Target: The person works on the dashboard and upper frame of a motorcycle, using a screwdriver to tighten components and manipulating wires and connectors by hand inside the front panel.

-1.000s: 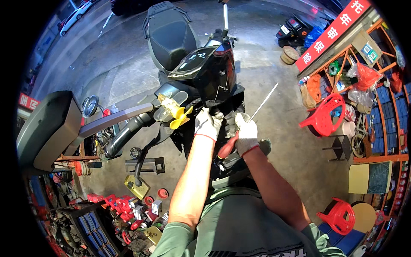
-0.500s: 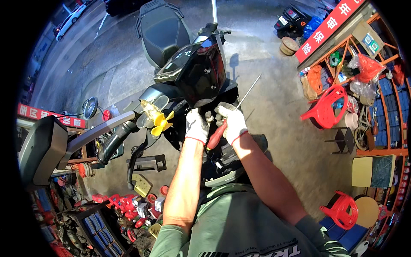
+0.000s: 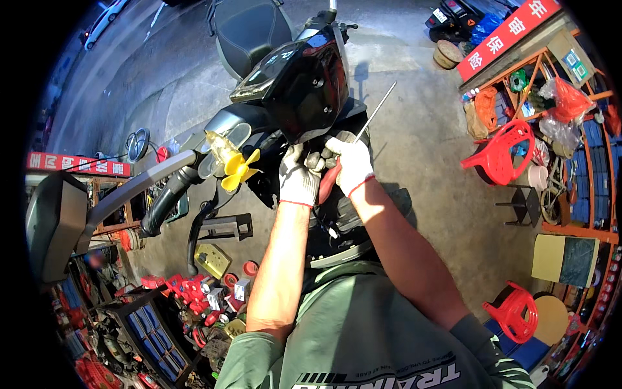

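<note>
A black scooter front (image 3: 304,97) with its dash stands before me, partly opened below the headset. My right hand (image 3: 352,165), in a white glove with a red cuff, is closed around a screwdriver (image 3: 330,182). The red handle points down toward me; the long metal shaft sticks up to the right, away from the scooter. My left hand (image 3: 299,178), gloved alike, has its fingers curled just under the dash housing, close beside my right fingertips. What its fingers pinch, if anything, is hidden. Dark cables (image 3: 332,228) hang below both hands.
A yellow toy propeller (image 3: 240,171) and a mirror (image 3: 57,223) stick out on the left handlebar side. Red plastic chairs (image 3: 500,152) and orange shelving stand to the right. Red parts (image 3: 189,292) and a blue drawer cabinet (image 3: 154,340) crowd the lower left.
My view has shifted slightly. Both hands stay under the dash, fingertips now closer together, and the screwdriver's handle shows less below the right hand.
</note>
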### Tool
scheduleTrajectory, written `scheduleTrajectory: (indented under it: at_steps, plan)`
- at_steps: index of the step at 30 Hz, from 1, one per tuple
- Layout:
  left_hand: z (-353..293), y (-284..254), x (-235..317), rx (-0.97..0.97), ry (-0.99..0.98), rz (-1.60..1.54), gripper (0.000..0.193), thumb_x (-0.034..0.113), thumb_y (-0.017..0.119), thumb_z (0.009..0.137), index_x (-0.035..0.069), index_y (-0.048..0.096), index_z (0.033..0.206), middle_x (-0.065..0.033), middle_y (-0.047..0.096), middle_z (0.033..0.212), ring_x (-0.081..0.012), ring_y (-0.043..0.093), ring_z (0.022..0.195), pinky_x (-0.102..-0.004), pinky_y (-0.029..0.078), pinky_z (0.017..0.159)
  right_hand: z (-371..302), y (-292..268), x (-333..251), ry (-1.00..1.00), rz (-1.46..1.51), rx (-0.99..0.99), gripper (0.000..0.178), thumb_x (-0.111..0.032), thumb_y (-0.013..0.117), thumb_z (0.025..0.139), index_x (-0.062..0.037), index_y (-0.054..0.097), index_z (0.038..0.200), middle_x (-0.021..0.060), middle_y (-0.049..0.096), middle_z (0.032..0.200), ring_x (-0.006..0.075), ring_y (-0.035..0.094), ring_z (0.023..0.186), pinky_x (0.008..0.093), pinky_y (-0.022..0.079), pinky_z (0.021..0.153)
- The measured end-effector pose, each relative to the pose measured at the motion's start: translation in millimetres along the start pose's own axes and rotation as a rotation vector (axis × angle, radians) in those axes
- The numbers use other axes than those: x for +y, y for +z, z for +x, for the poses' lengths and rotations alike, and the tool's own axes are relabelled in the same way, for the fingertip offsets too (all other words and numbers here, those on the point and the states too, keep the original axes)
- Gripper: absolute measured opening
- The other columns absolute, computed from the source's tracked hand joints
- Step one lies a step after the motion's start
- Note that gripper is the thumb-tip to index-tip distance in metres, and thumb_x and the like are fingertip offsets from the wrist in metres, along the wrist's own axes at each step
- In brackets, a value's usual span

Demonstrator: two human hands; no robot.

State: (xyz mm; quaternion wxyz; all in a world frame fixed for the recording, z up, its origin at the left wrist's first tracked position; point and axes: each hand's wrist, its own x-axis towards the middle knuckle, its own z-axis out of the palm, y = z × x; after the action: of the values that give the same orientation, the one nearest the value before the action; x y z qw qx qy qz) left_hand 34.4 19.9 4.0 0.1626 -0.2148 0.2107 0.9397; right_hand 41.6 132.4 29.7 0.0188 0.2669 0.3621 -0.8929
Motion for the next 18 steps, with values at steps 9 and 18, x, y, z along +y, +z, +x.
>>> scheduleTrajectory:
  at_steps: [9, 18]
  plan:
    - [-16, 2, 1, -0.057, 0.077, -0.017, 0.001, 0.005, 0.055, 0.087, 0.004, 0.055, 0.088, 0.0018, 0.046, 0.069, -0.0073, 0.035, 0.052, -0.0215, 0.029, 0.046, 7, -7, -6, 0.015, -0.079, 0.018, 0.011, 0.003, 0.061, 0.079, -0.0071, 0.057, 0.077, 0.0047, 0.058, 0.065, 0.0155, 0.054, 0.051, 0.0253, 0.04, 0.043]
    - [-19, 4, 7, 0.137, 0.306, 0.263, 0.005, 0.005, 0.056, 0.087, 0.006, 0.051, 0.087, -0.0002, 0.047, 0.069, -0.0085, 0.04, 0.053, -0.0217, 0.03, 0.045, 15, -10, -8, 0.029, -0.099, 0.006, 0.007, -0.002, 0.061, 0.079, -0.0064, 0.056, 0.078, 0.01, 0.059, 0.064, 0.0182, 0.052, 0.048, 0.0283, 0.041, 0.044]
